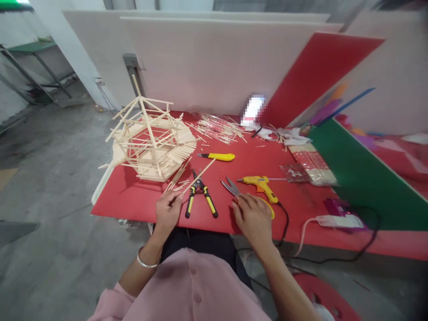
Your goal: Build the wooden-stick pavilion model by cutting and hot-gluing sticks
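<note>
I am pinching a thin wooden stick (197,178) in my left hand (168,213), its long axis running up-right, at frame centre. My right hand (253,218) is resting loosely curled on the scissors (234,191), just right of the pliers (200,196).

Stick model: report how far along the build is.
Done: the stick model stands with walls and part of a roof frame. In hand: the left hand holds one stick; the right hand rests on the scissors. Left: the roof frame is open, and loose sticks lie unused.
</note>
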Motion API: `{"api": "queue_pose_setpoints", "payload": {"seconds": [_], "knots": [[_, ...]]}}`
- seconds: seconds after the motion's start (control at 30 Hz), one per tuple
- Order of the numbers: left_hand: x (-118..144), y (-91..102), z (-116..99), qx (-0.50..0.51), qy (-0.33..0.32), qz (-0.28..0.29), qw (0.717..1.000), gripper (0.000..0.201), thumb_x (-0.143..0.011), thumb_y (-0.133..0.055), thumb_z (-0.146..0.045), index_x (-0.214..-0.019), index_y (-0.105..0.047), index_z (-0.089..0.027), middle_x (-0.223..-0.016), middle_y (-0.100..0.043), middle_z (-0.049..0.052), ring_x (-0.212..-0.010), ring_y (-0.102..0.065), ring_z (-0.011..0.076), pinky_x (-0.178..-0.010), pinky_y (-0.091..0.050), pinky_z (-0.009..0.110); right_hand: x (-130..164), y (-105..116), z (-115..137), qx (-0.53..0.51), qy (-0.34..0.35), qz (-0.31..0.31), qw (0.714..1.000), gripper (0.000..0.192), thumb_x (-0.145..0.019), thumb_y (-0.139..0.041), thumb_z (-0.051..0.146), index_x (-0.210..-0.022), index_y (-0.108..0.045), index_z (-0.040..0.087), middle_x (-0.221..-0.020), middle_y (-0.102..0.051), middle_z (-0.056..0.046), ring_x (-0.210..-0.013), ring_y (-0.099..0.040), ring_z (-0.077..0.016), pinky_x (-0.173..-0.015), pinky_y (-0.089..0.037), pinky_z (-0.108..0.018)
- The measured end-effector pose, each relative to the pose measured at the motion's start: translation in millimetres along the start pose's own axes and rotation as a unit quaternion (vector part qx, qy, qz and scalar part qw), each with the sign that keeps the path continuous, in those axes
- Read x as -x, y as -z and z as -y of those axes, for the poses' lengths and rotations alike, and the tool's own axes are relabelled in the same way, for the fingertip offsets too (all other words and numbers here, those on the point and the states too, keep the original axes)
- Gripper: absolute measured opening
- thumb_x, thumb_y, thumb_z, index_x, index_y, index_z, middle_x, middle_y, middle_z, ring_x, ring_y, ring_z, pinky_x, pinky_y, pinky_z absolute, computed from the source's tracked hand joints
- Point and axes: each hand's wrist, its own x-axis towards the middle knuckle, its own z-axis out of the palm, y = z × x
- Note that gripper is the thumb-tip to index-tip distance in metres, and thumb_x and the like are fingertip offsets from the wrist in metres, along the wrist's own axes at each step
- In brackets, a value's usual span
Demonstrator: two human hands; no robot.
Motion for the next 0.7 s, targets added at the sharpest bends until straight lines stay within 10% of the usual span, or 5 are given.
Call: {"api": "queue_pose_setpoints", "payload": {"seconds": [0.27,0.7], "knots": [[1.6,7.8,-6.8,0.023,0.006,-0.030,0.999,0.011,-0.075,-0.066,-0.026,-0.077,-0.076,-0.022,-0.074,-0.070,0.004,-0.070,-0.062,0.0168,-0.068,-0.049,0.026,-26.1,-6.1,106.9,-0.022,-0.028,0.137,0.990,0.097,-0.076,-0.051,0.068,-0.145,-0.030,0.004,-0.135,-0.047,-0.024,-0.119,-0.042,-0.0357,-0.092,-0.037,-0.044],[-5.1,-16.0,13.4,0.108,0.090,-0.009,0.990,0.010,-0.074,-0.068,-0.028,-0.075,-0.075,-0.020,-0.056,-0.060,-0.002,-0.046,-0.049,0.0096,-0.048,-0.040,0.020,-13.9,2.5,63.9,-0.032,-0.064,0.130,0.989,0.073,-0.067,-0.057,0.025,-0.135,-0.044,0.000,-0.109,-0.057,-0.022,-0.103,-0.052,-0.0328,-0.085,-0.041,-0.040]]}}
